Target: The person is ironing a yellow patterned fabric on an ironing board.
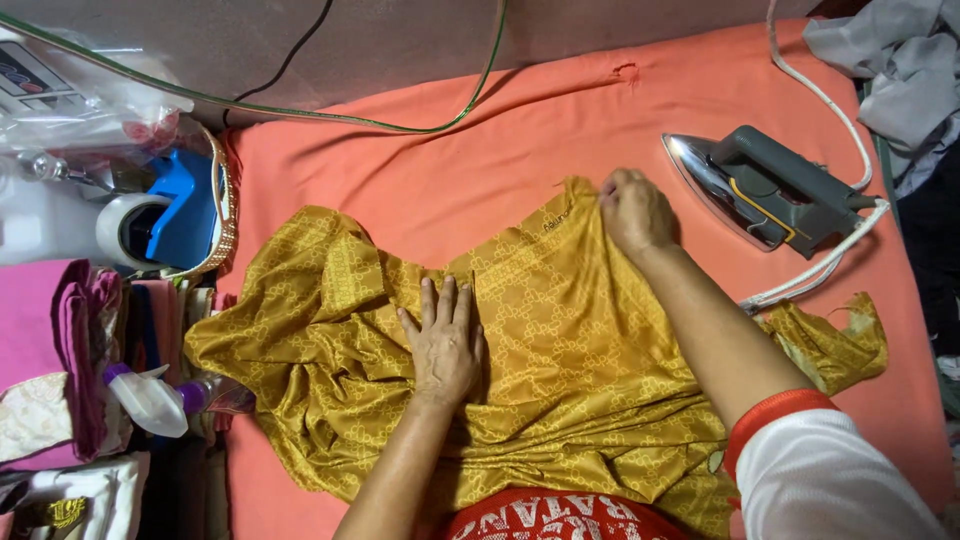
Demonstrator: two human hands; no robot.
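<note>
the left hand (443, 340) lies flat and palm down, fingers straight and close together, pointing away from the body, with its bare forearm running back toward the lower edge of the view. the right hand (634, 212) is stretched farther out, beyond and to the right of the flat palm, its fingers curled tight into a pinching grip with the knuckles up. behind that grip the right forearm slants back to a white sleeve with a red cuff.
</note>
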